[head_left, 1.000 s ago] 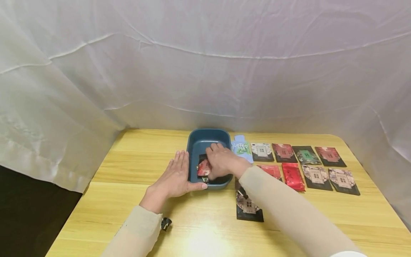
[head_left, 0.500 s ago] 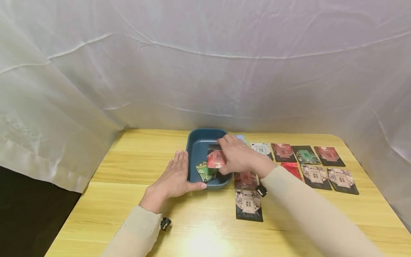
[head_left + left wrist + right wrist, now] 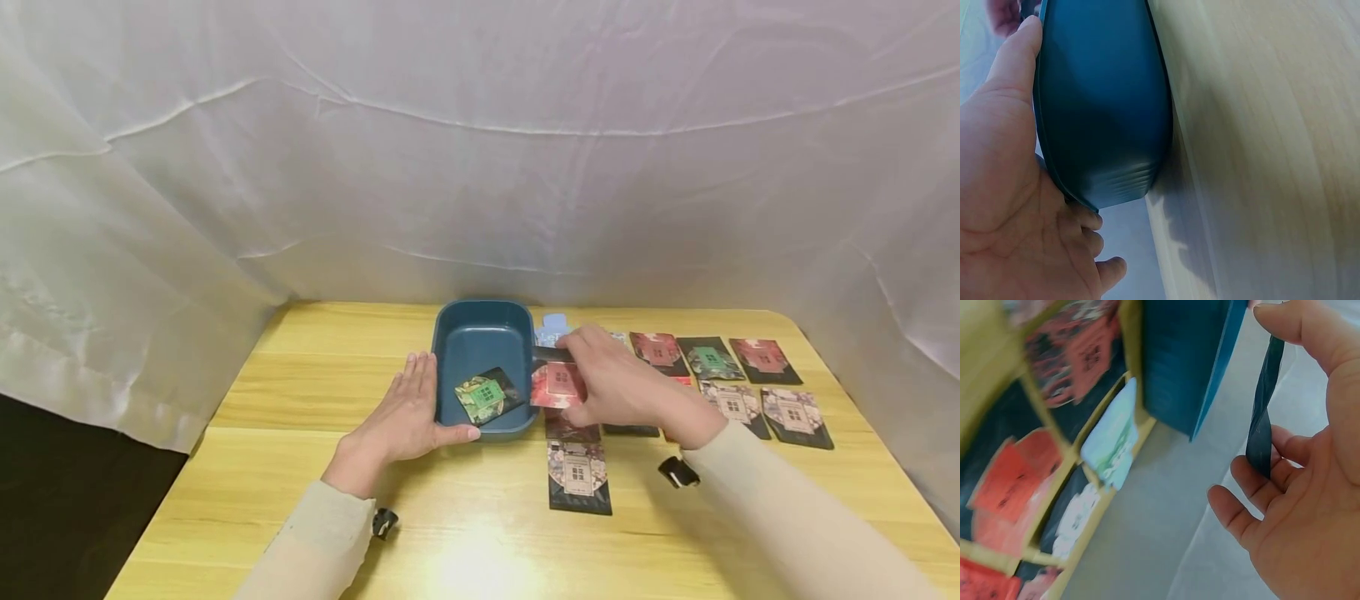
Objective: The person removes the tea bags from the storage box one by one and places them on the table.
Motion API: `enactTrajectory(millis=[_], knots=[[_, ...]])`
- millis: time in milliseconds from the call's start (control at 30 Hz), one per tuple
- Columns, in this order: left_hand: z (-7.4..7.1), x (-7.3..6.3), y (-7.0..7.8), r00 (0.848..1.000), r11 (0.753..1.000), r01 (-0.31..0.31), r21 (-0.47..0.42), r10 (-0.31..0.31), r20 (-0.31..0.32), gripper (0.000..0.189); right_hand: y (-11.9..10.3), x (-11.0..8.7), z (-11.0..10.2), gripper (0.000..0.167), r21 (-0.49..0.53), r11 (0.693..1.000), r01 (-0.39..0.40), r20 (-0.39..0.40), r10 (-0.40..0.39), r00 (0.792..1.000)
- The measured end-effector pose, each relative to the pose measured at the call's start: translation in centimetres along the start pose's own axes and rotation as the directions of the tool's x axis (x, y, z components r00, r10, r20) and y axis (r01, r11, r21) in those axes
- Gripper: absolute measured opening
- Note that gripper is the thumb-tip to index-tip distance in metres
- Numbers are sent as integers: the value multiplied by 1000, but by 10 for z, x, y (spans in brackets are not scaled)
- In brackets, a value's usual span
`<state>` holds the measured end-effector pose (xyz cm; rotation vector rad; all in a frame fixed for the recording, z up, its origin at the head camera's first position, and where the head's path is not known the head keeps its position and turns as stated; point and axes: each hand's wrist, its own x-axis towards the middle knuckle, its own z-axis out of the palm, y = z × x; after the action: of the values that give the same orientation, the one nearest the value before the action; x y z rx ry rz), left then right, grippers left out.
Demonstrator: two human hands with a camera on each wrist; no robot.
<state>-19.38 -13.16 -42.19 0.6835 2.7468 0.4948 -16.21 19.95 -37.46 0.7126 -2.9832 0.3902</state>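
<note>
My right hand (image 3: 618,379) pinches a red-and-black tea sachet (image 3: 558,383) between thumb and fingers, above the right rim of a dark blue plastic bin (image 3: 483,318). Seen edge-on in the right wrist view, the held sachet (image 3: 1263,419) is slightly twisted. My left hand (image 3: 397,417) lies against the bin's left wall, its fingers straight and the thumb along the front rim. In the left wrist view the palm (image 3: 1016,206) is turned towards the bin wall (image 3: 1104,94). A green-and-black sachet (image 3: 486,396) lies alone on the bin floor.
Several sachets lie in rows right of the bin, including a green one (image 3: 708,358), red ones (image 3: 767,358) and a floral one (image 3: 797,412). A blue LeTea packet (image 3: 553,329) and a floral sachet (image 3: 577,475) are nearer the bin. A pale curtain (image 3: 480,192) hangs behind the table.
My right hand has lifted the red-and-black sachet out of the bin and moved it right, uncovering the green sachet below. My left hand has stayed against the bin.
</note>
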Motion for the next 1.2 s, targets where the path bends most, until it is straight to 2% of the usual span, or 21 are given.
enactTrajectory(millis=[400, 700, 900, 1200], knots=[[-1, -1, 0, 1000, 1000, -2, -3, 2, 10, 141, 19, -61, 7, 83, -20, 1000, 24, -42, -24, 999], [-1, 0, -1, 1000, 1000, -8, -11, 8, 16, 142, 30, -106, 22, 83, 0, 999, -46, 6, 46, 999], [-2, -1, -1, 1000, 1000, 0, -16, 0, 22, 141, 31, -123, 36, 83, -16, 1000, -27, 19, 27, 999], [-1, 0, -1, 1000, 1000, -10, -21, 11, 13, 143, 31, -134, 44, 83, -34, 999, -7, 17, 7, 1000]])
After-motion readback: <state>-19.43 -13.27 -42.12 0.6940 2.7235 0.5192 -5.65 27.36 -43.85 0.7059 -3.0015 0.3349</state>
